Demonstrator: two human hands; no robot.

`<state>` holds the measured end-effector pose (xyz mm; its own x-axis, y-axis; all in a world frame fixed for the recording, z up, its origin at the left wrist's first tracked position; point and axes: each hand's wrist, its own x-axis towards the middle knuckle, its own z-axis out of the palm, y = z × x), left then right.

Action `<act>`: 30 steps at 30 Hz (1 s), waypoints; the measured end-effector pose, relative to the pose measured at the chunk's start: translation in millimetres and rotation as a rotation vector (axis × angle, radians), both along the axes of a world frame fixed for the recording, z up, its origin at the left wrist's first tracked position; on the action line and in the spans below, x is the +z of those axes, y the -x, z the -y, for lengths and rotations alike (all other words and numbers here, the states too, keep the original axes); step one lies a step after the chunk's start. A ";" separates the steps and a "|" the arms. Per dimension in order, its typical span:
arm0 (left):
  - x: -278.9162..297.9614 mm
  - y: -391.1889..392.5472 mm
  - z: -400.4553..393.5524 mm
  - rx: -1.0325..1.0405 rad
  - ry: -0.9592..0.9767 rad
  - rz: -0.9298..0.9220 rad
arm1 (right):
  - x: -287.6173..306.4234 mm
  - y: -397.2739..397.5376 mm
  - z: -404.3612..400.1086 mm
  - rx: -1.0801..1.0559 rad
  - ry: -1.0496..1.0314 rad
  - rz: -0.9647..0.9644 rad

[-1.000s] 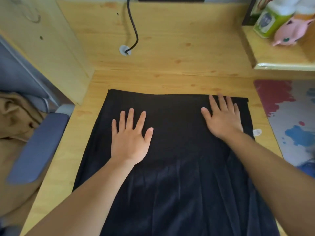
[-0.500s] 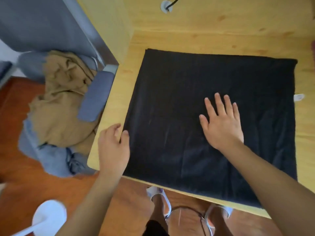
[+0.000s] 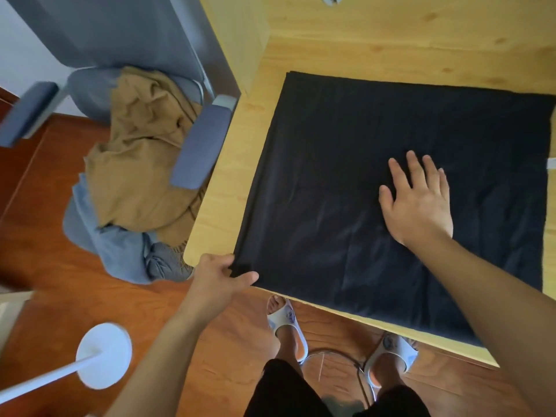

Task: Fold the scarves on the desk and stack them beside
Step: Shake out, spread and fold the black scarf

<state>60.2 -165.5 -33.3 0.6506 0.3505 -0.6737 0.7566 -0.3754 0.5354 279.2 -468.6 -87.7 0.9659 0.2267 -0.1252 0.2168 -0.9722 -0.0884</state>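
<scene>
The black scarf [image 3: 376, 176] lay spread flat on the wooden bench [image 3: 228, 188]. The left hand [image 3: 219, 278] pinched the scarf's near-left corner at the bench edge, fingers clamped on the cloth. The right hand [image 3: 418, 200] pressed flat on the scarf's middle, fingers spread.

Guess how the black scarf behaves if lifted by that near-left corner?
Probably floppy: the black scarf lies flat with soft creases and bunches where the left hand pinches it. Likely light. It may slide on the smooth desk, hence the right hand pressing it.
</scene>
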 end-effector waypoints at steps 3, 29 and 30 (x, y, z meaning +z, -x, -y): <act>4.1 1.4 -6.0 0.019 0.211 -0.097 | -1.5 0.5 1.1 -0.001 -0.009 0.010; -57.4 -50.4 84.0 -0.745 -0.815 0.258 | -1.0 139.0 128.5 -0.221 0.187 -0.146; -55.4 -51.1 83.2 -0.755 -0.805 0.243 | 0.2 139.2 134.4 -0.189 0.190 -0.176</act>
